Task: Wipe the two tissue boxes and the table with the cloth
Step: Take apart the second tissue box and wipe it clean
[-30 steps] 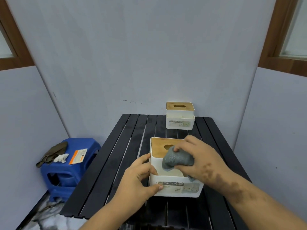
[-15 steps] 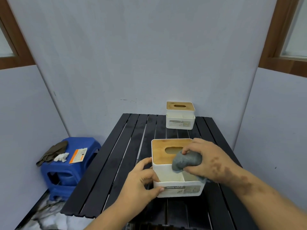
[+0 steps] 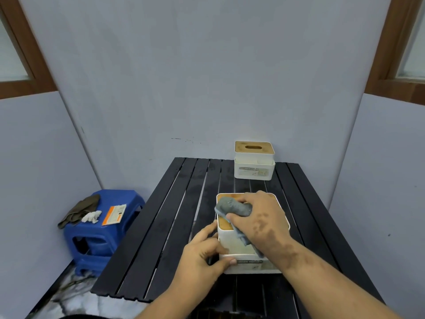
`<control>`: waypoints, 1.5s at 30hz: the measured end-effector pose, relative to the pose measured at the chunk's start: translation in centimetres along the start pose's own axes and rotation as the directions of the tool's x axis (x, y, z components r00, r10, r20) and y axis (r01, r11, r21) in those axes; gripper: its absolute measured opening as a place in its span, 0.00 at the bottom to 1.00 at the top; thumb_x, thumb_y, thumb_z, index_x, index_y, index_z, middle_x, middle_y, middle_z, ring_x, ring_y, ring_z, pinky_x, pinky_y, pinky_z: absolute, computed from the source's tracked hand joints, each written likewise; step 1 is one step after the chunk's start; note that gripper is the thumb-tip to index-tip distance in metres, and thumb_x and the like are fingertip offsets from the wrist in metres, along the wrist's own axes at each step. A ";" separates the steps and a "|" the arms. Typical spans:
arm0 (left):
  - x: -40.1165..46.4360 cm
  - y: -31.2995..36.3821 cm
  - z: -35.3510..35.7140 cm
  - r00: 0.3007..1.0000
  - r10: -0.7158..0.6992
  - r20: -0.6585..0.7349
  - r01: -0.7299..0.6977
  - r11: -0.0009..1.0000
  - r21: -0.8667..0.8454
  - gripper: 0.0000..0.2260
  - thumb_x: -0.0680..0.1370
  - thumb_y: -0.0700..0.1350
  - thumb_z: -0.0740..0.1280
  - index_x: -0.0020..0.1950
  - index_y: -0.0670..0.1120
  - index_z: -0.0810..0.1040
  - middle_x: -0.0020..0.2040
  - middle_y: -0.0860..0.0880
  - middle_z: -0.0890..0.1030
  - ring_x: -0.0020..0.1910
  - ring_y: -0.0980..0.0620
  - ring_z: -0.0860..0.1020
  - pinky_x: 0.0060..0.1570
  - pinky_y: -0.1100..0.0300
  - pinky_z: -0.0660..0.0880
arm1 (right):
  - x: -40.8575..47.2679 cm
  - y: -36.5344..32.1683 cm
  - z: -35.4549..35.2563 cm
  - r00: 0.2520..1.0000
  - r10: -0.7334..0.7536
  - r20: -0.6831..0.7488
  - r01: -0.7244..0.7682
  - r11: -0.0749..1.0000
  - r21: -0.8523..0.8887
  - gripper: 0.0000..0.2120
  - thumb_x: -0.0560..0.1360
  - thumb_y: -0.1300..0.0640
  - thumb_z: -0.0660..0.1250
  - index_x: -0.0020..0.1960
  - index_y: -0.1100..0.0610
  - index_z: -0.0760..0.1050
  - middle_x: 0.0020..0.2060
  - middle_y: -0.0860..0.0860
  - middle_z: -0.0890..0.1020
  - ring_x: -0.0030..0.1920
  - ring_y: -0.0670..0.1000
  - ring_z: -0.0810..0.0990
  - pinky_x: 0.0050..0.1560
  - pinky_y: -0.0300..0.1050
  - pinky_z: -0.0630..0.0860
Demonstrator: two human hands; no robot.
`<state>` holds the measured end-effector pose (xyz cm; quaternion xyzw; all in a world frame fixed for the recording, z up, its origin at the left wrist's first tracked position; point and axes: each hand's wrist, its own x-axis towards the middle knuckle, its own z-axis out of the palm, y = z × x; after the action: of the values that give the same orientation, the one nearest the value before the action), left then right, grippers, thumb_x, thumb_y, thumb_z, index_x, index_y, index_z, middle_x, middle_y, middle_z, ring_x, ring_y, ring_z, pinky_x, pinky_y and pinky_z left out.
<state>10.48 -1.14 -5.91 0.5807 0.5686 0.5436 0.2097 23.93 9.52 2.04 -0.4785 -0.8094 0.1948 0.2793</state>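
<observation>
A white tissue box with a wooden lid [image 3: 230, 240] stands near the front of the black slatted table [image 3: 165, 226]. My left hand [image 3: 204, 254] grips its front left corner, thumb on the front face. My right hand [image 3: 259, 219] holds a bunched grey cloth [image 3: 232, 207] and presses it on the left part of the wooden lid; most of the lid is hidden under hand and cloth. A second white tissue box with a wooden lid [image 3: 254, 161] stands at the table's far edge against the wall.
A blue plastic stool [image 3: 99, 231] stands left of the table with a dark rag [image 3: 79, 210], a white crumpled scrap and an orange card on top. Grey walls close in behind and on both sides.
My right hand has swept the cloth leftward across the near box's lid, from its right front part to its left side. My left hand keeps its grip on the front left corner.
</observation>
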 end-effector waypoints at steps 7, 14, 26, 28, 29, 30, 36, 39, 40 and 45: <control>-0.1 0.1 0.0 1.000 -0.014 0.005 0.014 1.000 -0.014 0.07 0.69 0.39 0.79 0.36 0.45 0.83 0.66 0.62 0.77 0.64 0.54 0.80 0.59 0.54 0.79 | 0.3 -0.4 -0.1 0.996 -0.015 0.090 0.006 0.995 0.098 0.13 0.70 0.44 0.76 0.52 0.42 0.79 0.46 0.43 0.76 0.36 0.44 0.80 0.35 0.35 0.79; -0.1 0.0 0.3 0.999 -0.044 -0.008 0.044 0.999 0.032 0.10 0.70 0.41 0.79 0.35 0.49 0.80 0.65 0.66 0.77 0.63 0.57 0.79 0.54 0.61 0.81 | 1.1 4.1 -4.5 0.984 0.152 0.095 -0.161 0.983 0.092 0.13 0.66 0.47 0.80 0.44 0.40 0.79 0.45 0.42 0.78 0.44 0.44 0.78 0.50 0.45 0.80; 0.0 1.3 0.5 0.998 -0.017 0.063 0.012 0.997 0.074 0.12 0.74 0.37 0.75 0.36 0.46 0.74 0.61 0.60 0.82 0.57 0.58 0.82 0.50 0.63 0.81 | -0.6 6.3 -4.5 0.992 0.113 -0.049 -0.113 0.994 0.004 0.12 0.73 0.45 0.74 0.54 0.45 0.77 0.47 0.44 0.76 0.47 0.46 0.76 0.54 0.47 0.78; 0.0 1.3 0.5 0.996 -0.043 0.081 0.039 0.998 0.059 0.14 0.74 0.37 0.75 0.36 0.52 0.76 0.59 0.61 0.83 0.55 0.59 0.83 0.50 0.63 0.80 | -0.7 4.5 -3.1 0.998 -0.044 -0.043 0.036 0.984 -0.174 0.12 0.75 0.42 0.70 0.57 0.42 0.78 0.47 0.44 0.75 0.50 0.48 0.76 0.57 0.50 0.75; 0.0 1.3 0.5 0.995 -0.055 0.089 0.050 0.997 0.059 0.14 0.74 0.37 0.75 0.37 0.55 0.78 0.56 0.61 0.84 0.53 0.59 0.83 0.50 0.63 0.80 | -0.6 3.5 -2.4 0.994 -0.106 -0.014 0.102 0.976 -0.191 0.13 0.75 0.41 0.68 0.58 0.42 0.78 0.47 0.44 0.75 0.51 0.48 0.75 0.57 0.50 0.74; 0.0 1.3 0.5 0.993 -0.063 0.098 0.058 0.996 0.061 0.14 0.74 0.37 0.75 0.39 0.56 0.79 0.53 0.61 0.84 0.50 0.59 0.84 0.50 0.62 0.80 | -0.4 2.6 -1.6 0.988 -0.151 0.013 0.151 0.968 -0.201 0.13 0.76 0.41 0.67 0.59 0.42 0.78 0.48 0.45 0.75 0.51 0.49 0.75 0.57 0.50 0.73; 0.1 1.9 0.4 0.990 -0.063 0.125 0.053 0.995 0.086 0.10 0.74 0.37 0.75 0.49 0.51 0.83 0.49 0.58 0.85 0.49 0.56 0.85 0.51 0.60 0.81 | 2.0 0.7 -0.2 0.967 -0.249 0.055 0.253 0.913 -0.321 0.12 0.80 0.43 0.62 0.60 0.44 0.77 0.53 0.48 0.75 0.55 0.53 0.73 0.54 0.51 0.68; 0.3 1.7 0.6 0.990 -0.033 0.136 0.013 0.988 0.152 0.09 0.73 0.41 0.75 0.40 0.44 0.75 0.54 0.54 0.82 0.44 0.50 0.82 0.44 0.45 0.80 | 3.2 2.1 -1.1 0.997 -0.077 0.020 0.079 0.931 -0.356 0.10 0.80 0.44 0.64 0.59 0.44 0.77 0.54 0.49 0.74 0.56 0.53 0.74 0.58 0.53 0.73; 0.4 1.5 0.6 0.991 -0.038 0.129 0.016 0.986 0.168 0.13 0.73 0.42 0.75 0.37 0.46 0.71 0.54 0.54 0.82 0.43 0.49 0.81 0.43 0.43 0.77 | 3.3 2.8 -1.8 1.000 -0.022 0.008 0.024 0.936 -0.351 0.10 0.79 0.44 0.64 0.58 0.44 0.77 0.53 0.49 0.75 0.56 0.53 0.74 0.58 0.53 0.74; 0.2 1.0 0.7 0.993 -0.050 0.106 0.027 0.976 0.214 0.16 0.72 0.48 0.75 0.37 0.46 0.68 0.51 0.54 0.79 0.47 0.50 0.81 0.44 0.43 0.81 | 2.0 6.7 -5.5 0.993 0.120 -0.012 -0.118 0.955 -0.272 0.07 0.78 0.45 0.68 0.53 0.46 0.79 0.46 0.46 0.75 0.47 0.49 0.77 0.52 0.46 0.78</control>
<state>11.45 -0.92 -5.21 0.6180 0.6220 0.4425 0.1882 31.14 14.68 2.88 -0.5598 -0.7988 0.0990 0.1968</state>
